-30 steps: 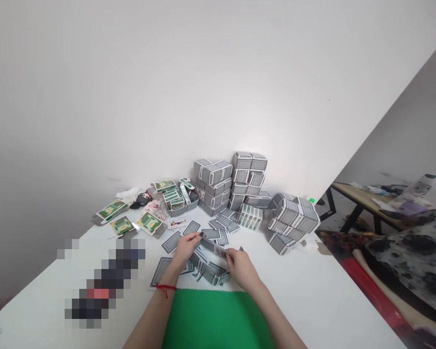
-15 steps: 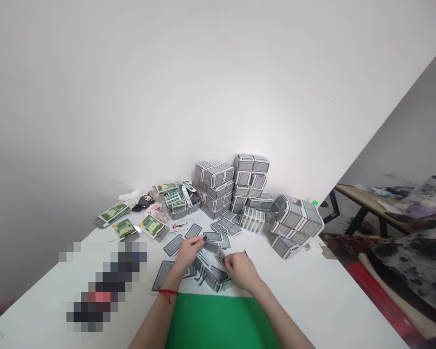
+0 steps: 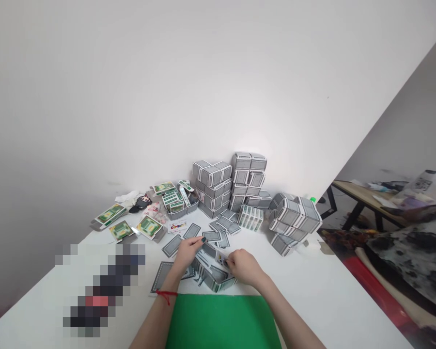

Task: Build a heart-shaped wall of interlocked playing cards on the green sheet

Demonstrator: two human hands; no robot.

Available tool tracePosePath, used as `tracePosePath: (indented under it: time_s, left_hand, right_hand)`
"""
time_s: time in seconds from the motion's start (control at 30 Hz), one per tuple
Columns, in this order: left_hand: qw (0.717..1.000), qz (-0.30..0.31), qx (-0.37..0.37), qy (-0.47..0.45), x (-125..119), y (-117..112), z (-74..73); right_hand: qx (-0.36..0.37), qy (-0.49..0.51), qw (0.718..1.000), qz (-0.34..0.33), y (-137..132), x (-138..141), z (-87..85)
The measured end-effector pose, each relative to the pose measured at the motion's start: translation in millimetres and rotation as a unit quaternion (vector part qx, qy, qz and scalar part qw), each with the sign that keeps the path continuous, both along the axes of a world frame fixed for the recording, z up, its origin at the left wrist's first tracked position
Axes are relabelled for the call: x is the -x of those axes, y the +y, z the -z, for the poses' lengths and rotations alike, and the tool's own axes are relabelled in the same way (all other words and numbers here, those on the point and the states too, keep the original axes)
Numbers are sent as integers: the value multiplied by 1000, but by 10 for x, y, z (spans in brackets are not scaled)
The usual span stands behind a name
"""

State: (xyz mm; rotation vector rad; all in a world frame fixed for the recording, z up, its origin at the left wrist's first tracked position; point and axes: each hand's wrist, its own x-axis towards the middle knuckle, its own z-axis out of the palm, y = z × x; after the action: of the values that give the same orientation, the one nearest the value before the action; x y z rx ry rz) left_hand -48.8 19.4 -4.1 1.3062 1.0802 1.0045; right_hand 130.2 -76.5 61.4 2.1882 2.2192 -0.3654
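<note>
In front of me is a small open-topped box of folded playing cards (image 3: 212,282), with grey patterned backs and white edges. At its far left edge, my left hand (image 3: 189,252) has thumb and fingers closed on an upright card wall. On the right side my right hand (image 3: 245,266) pinches a playing card (image 3: 221,258) whose printed face is partly visible. The fingers hide part of that card. Several loose grey-backed cards (image 3: 172,246) lie behind and left of the box. A joker card (image 3: 177,226) lies face up farther back.
Stacked card blocks (image 3: 212,191) stand against the wall, with another block pile (image 3: 294,220) at right. Green-and-white card packs (image 3: 252,218) sit between them. Empty-looking green card boxes (image 3: 150,227) lie at left. A green sheet (image 3: 223,320) covers the near edge.
My right hand has turned slightly, and the card in it leans lower over the box. My left hand stays at the far edge. The view has shifted a little.
</note>
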Motion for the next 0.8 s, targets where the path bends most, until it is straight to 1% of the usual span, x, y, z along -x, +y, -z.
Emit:
tracePosePath:
  time_s: [0.17, 0.3, 0.4, 0.5, 0.6, 0.8]
  left_hand:
    - [999, -12, 32, -21, 6, 5, -30]
    - [997, -28, 55, -42, 13, -1, -61]
    - [996, -28, 70, -49, 21, -6, -62]
    - [995, -29, 77, -49, 28, -2, -44]
    - [995, -29, 74, -52, 30, 8, -18]
    - [997, -18, 59, -41, 39, 14, -5]
  right_hand:
    - [-28, 68, 997, 26, -7, -40, 49]
    - [-34, 97, 994, 45, -15, -40, 62]
    - [-42, 109, 992, 42, -29, -37, 44]
    - [-47, 100, 993, 32, -41, -10, 28]
    - [-43, 68, 997, 16, -37, 41, 24]
    - [-8, 16, 1000, -6, 19, 97, -1]
